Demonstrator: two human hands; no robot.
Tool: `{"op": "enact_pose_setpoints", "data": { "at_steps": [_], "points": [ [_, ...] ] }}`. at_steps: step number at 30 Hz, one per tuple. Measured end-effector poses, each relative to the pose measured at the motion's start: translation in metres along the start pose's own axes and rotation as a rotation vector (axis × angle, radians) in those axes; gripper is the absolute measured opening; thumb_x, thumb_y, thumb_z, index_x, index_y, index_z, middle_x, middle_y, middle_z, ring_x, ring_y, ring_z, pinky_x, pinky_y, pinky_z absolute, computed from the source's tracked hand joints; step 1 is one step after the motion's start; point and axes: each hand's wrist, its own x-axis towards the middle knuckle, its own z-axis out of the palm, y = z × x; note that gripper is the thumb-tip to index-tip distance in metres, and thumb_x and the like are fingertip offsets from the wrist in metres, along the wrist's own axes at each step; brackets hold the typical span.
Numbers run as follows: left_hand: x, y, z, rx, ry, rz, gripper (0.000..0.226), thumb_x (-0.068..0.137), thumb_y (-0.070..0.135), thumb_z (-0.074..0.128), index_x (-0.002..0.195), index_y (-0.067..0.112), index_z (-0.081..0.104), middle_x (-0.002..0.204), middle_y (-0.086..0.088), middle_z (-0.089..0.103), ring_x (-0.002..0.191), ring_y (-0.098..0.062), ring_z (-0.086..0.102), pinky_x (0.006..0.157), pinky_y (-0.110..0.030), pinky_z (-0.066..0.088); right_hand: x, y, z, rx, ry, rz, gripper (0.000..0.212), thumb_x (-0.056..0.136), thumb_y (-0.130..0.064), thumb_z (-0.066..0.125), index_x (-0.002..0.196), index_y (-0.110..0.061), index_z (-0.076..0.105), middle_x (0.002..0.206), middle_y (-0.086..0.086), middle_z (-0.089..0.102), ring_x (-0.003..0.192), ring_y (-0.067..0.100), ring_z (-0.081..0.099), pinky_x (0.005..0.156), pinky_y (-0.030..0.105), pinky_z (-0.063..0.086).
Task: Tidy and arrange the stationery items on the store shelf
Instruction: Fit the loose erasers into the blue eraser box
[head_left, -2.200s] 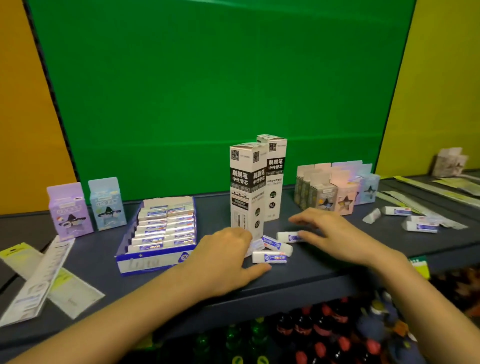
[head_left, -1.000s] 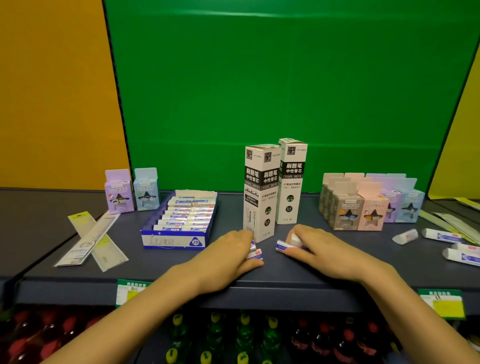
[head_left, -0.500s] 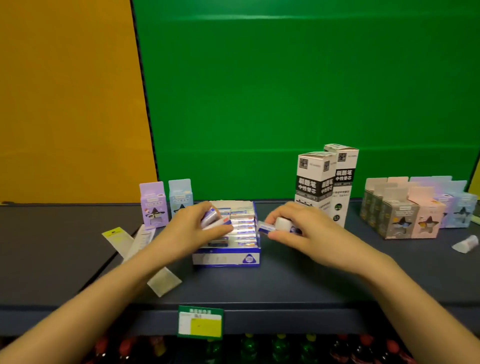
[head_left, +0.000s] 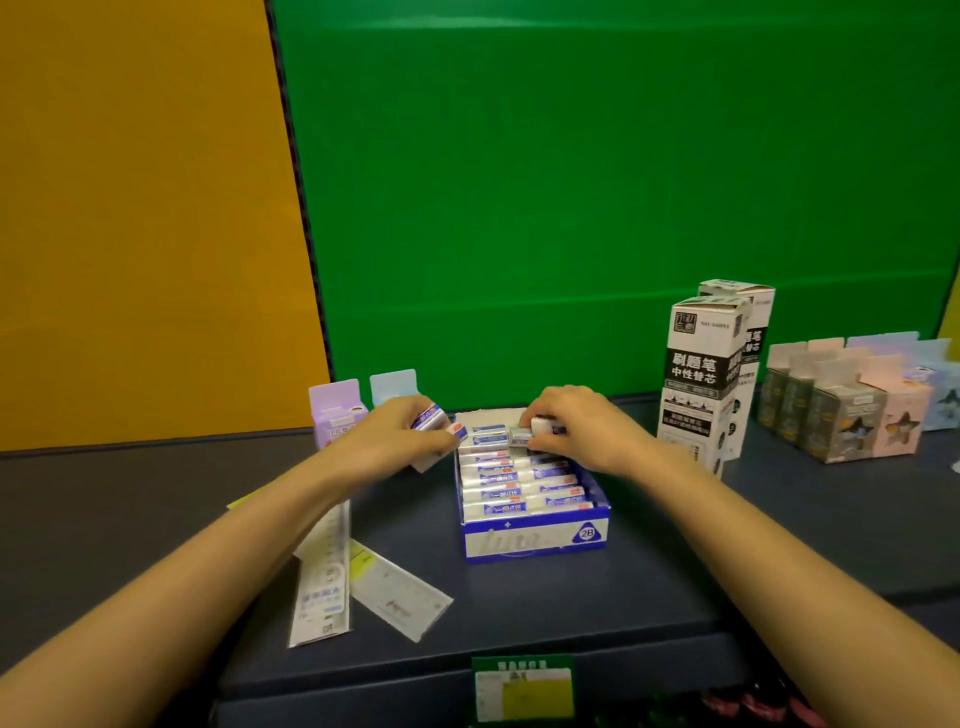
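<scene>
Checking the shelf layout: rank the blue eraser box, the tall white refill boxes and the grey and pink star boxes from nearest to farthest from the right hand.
1. Blue eraser box, under the right hand.
2. Tall white refill boxes, just right.
3. Star boxes, far right.

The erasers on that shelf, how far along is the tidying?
Done: the blue display box already holds neat rows of erasers. In hand: the left hand grips loose erasers beside the box, and the right hand presses one eraser into the back row. Left: the rulers lie crossed.
</scene>
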Motion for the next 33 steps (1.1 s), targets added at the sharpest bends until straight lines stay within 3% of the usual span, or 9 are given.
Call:
{"op": "enact_pose_setpoints", "data": {
  "at_steps": [5, 10, 15, 21, 28, 33],
  "points": [
    [0.012, -0.002, 0.001, 0.070, 0.011, 0.097, 0.026, 0.077, 0.028, 0.072, 0.094, 0.011, 0.062, 0.081, 0.003, 0.063, 0.071, -0.008, 0.056, 0.057, -0.019, 0.042, 0.004, 0.000, 0.004, -0.063, -0.022, 0.005, 0.027, 0.085, -0.025, 0.061, 0.112, -0.018, 0.063, 0.116, 0.003, 0.060, 0.107, 0.021, 0.052, 0.087, 0.035, 0.042],
    [0.023, 0.002, 0.008, 0.184, 0.060, 0.188, 0.027, 0.070, 0.026, 0.078, 0.090, 0.011, 0.067, 0.078, 0.002, 0.064, 0.064, -0.004, 0.054, 0.056, -0.020, 0.041, 0.005, 0.002, 0.005, -0.057, -0.019, -0.015, 0.026, 0.085, -0.021, 0.061, 0.110, -0.018, 0.066, 0.114, 0.004, 0.061, 0.104, 0.022, 0.055, 0.087, 0.036, 0.046],
    [0.032, 0.004, 0.018, 0.232, 0.071, 0.210, 0.026, 0.068, 0.026, 0.079, 0.087, 0.009, 0.071, 0.086, -0.007, 0.073, 0.071, -0.016, 0.061, 0.062, -0.029, 0.047, 0.001, 0.008, 0.005, -0.009, -0.009, -0.027, 0.026, 0.084, -0.025, 0.062, 0.109, -0.019, 0.066, 0.115, 0.002, 0.062, 0.103, 0.019, 0.056, 0.086, 0.033, 0.047],
    [0.040, 0.002, 0.025, 0.344, 0.104, 0.231, 0.026, 0.067, 0.034, 0.079, 0.079, 0.012, 0.073, 0.083, -0.009, 0.074, 0.077, -0.024, 0.061, 0.069, -0.039, 0.051, 0.002, 0.013, 0.009, 0.019, 0.018, -0.030, 0.024, 0.084, -0.024, 0.062, 0.107, -0.019, 0.066, 0.113, 0.002, 0.064, 0.101, 0.020, 0.057, 0.086, 0.037, 0.048],
    [0.040, 0.003, 0.035, 0.459, 0.130, 0.274, 0.021, 0.071, 0.030, 0.075, 0.075, 0.010, 0.071, 0.081, -0.009, 0.073, 0.077, -0.025, 0.062, 0.066, -0.037, 0.049, 0.003, 0.018, 0.013, 0.048, 0.039, -0.028, 0.024, 0.083, -0.025, 0.064, 0.106, -0.020, 0.066, 0.112, 0.001, 0.064, 0.101, 0.020, 0.057, 0.086, 0.037, 0.048],
    [0.040, 0.002, 0.039, 0.484, 0.115, 0.292, 0.025, 0.073, 0.034, 0.073, 0.081, 0.009, 0.070, 0.096, -0.003, 0.069, 0.087, -0.022, 0.061, 0.075, -0.039, 0.050, 0.003, 0.019, 0.013, 0.060, 0.042, -0.032, 0.023, 0.082, -0.024, 0.064, 0.105, -0.020, 0.067, 0.112, 0.001, 0.064, 0.102, 0.021, 0.057, 0.087, 0.039, 0.048]
  ]
}}
